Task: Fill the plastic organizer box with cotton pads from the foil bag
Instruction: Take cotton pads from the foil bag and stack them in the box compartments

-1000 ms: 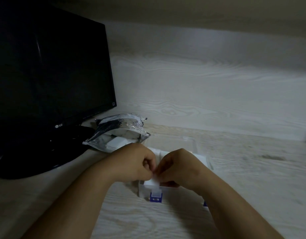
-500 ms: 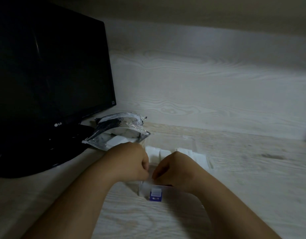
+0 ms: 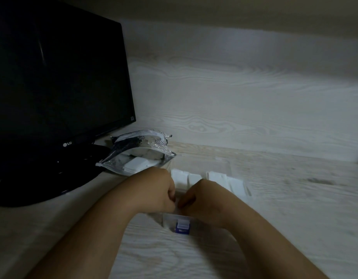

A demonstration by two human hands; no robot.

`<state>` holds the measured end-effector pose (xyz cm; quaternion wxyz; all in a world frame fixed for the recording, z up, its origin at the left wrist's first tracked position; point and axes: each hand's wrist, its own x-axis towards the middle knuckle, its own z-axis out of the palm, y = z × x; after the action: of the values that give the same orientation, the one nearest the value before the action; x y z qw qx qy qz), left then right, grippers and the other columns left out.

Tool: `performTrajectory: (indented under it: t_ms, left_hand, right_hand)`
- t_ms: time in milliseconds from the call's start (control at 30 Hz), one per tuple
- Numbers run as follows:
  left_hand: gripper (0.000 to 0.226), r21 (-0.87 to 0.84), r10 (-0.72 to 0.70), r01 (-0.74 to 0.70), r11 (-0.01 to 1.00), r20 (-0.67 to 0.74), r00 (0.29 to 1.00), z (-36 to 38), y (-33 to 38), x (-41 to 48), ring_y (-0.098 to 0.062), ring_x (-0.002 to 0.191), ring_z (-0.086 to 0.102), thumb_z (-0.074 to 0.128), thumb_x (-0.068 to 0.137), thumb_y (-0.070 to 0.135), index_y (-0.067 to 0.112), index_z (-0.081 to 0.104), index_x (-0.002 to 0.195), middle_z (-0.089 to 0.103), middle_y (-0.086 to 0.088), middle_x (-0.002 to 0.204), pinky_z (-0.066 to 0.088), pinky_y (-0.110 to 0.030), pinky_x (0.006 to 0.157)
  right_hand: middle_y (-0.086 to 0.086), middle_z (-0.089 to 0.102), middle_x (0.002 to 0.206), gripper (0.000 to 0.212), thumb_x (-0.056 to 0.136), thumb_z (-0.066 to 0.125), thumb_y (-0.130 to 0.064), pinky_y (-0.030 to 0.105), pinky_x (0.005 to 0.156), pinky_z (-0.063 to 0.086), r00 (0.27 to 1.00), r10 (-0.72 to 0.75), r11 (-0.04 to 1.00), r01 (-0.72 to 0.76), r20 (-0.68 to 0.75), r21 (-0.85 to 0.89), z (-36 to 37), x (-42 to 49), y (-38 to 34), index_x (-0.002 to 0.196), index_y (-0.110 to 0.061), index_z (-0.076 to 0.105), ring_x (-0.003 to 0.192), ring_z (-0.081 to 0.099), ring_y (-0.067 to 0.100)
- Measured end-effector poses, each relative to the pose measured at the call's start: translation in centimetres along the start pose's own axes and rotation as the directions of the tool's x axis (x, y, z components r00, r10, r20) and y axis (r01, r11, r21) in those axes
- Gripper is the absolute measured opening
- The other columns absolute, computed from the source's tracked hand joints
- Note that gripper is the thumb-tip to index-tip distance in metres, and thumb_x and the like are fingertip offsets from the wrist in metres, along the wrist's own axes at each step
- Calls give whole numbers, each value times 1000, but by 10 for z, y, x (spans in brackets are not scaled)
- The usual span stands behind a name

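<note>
Left hand (image 3: 156, 190) and right hand (image 3: 202, 198) met knuckles-up over the front of the organizer box (image 3: 170, 221), fingers curled under; whether they pinched anything could not be told. Cotton pads (image 3: 180, 178) stood on edge in the back of the box, and the foil bag (image 3: 137, 154) lay open just behind the box, to its left. Risk judged: a soft pad pushed in blind could buckle or sit crooked, and the pressure could skid the light box along the bench (image 3: 295, 218).
</note>
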<state>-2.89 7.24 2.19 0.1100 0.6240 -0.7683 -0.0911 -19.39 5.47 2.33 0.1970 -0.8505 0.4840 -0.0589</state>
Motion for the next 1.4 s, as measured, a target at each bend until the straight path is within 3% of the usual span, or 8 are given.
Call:
performTrajectory:
  t_ms: [200,367,467,600,867,1033,1233,1400]
  left_hand:
    - [8,13,-17,16,1000,36,999,2,4,2,-10,65,61,65,67,24,19,70,69,65,1,64,48,-26,59]
    - [8,-74,10,-7,997,45,999,-2,2,-2,-3,60,57,66,70,28,29,68,62,60,13,57,44,-22,57]
    - [8,-272,29,-22,962,24,999,-12,-3,-4,1,53,54,72,77,28,26,74,70,61,16,54,43,-24,55]
    - [16,-405,-93,11,914,-183,979,-13,-14,5,4,48,48,73,79,17,24,69,65,55,17,49,34,-14,48]
    - [22,-219,-404,339,915,-488,774,8,-59,36,-25,107,61,59,88,15,17,72,106,69,-5,113,47,-30,87]
    - [31,-210,-459,409,888,-458,761,18,-72,42,-27,115,59,62,87,13,18,69,117,67,-7,121,45,-31,95]
    - [28,-324,-501,387,863,-446,742,21,-78,41,-27,107,63,62,87,11,16,69,114,71,-8,111,48,-30,90]
    - [31,-335,-516,397,854,-456,725,20,-78,43,-32,114,59,57,91,8,13,67,120,66,-14,120,45,-33,94]
  right_hand:
    - [-8,72,105,23,84,65,-23,22,87,51,999,-8,1000,7,31,29,-3,-1,2,103,-32,76,95,65,9]
    - [-7,73,103,21,85,65,-25,20,85,51,999,-26,998,25,19,61,-5,-2,4,102,-31,76,93,65,7]
    - [1,74,82,16,81,66,-19,18,64,48,999,-26,991,29,-24,131,-10,-5,5,89,-23,79,65,61,3]
    - [-4,63,50,21,80,60,-9,14,48,42,998,8,969,6,-54,247,-15,-8,5,69,-21,74,40,52,1]
    - [-14,62,56,16,82,65,-15,24,63,54,977,-19,965,73,-213,250,-14,-3,6,77,-26,76,50,55,-3]
    - [-16,65,60,25,82,68,-17,21,65,53,965,21,936,73,-262,344,-11,0,8,66,-35,70,60,61,-1]
    - [-12,67,68,21,84,66,-18,24,70,56,962,14,939,82,-274,334,-12,-2,7,71,-33,72,63,61,1]
    - [-13,67,69,20,84,66,-20,18,66,53,962,-4,947,91,-273,307,-10,1,9,72,-35,70,60,60,-1]
